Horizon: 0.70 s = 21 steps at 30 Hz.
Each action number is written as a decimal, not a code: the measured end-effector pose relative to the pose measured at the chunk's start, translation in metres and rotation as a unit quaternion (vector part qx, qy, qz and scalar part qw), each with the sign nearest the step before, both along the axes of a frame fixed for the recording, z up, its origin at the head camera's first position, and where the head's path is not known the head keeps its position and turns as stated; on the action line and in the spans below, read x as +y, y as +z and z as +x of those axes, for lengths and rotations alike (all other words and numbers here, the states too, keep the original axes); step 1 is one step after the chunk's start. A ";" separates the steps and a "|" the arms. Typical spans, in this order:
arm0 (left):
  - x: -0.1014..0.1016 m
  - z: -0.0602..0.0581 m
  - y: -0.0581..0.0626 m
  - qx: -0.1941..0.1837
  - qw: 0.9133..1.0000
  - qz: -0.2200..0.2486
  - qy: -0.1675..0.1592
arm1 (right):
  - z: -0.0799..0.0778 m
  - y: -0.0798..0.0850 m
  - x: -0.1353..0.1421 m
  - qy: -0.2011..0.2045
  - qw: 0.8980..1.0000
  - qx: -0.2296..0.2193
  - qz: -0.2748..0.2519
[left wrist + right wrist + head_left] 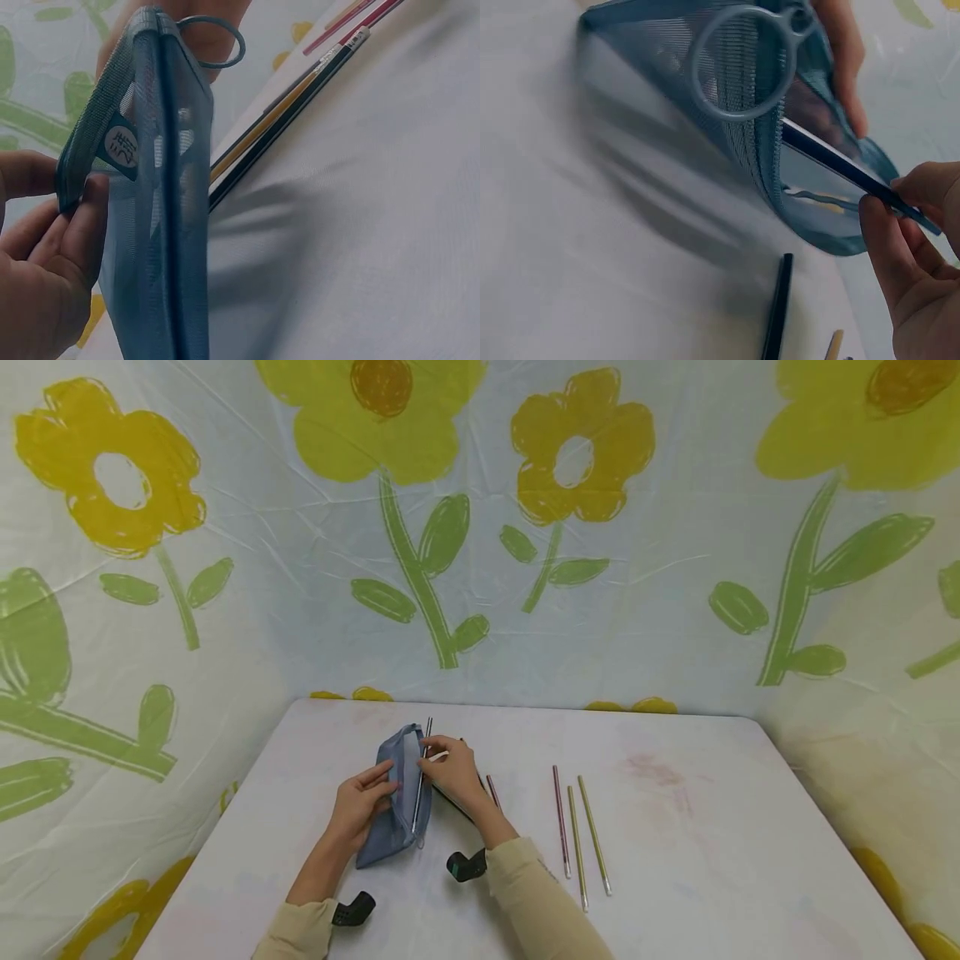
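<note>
A blue mesh zip pouch (pixel 375 839) stands tilted with its mouth spread apart. My left hand (pixel 354 806) grips the pouch's left edge between thumb and fingers; a small label (pixel 121 146) shows beside them in the left wrist view. With thumb and fingertips, my right hand (pixel 459 772) pinches a dark pencil (pixel 832 159) near one end. The pencil lies slanted within the pouch opening, its lower part behind the zip edge in the right wrist view. A pale ring pull (pixel 697 71) hangs at the zip's end.
Beside the pouch, partly behind my right hand, lie a dark pencil (pixel 778 311) and a red pencil (pixel 492 791). Farther right are a dark red pencil (pixel 562 827) and two yellow-green pencils (pixel 577 843). Flower-printed cloth (pixel 630 635) walls the white table (pixel 697 860).
</note>
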<state>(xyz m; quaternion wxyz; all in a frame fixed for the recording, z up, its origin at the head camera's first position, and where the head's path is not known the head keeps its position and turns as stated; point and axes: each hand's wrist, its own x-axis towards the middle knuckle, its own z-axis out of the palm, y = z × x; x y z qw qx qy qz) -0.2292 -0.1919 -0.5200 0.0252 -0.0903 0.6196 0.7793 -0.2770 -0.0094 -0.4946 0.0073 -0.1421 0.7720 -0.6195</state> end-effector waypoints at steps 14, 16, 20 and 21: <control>0.004 -0.001 -0.002 0.009 1.000 -0.008 -0.008 | 0.001 -0.010 -0.010 0.047 0.998 -0.022 0.025; 0.004 -0.001 -0.002 0.008 1.000 -0.008 -0.010 | 0.001 -0.011 -0.011 0.051 0.998 -0.026 0.020; 0.003 0.000 -0.001 0.007 1.000 -0.006 -0.013 | 0.000 -0.014 -0.011 0.046 0.998 -0.028 0.011; 0.003 0.000 -0.001 0.006 1.000 -0.006 -0.014 | 0.000 -0.015 -0.011 0.044 0.999 -0.027 0.009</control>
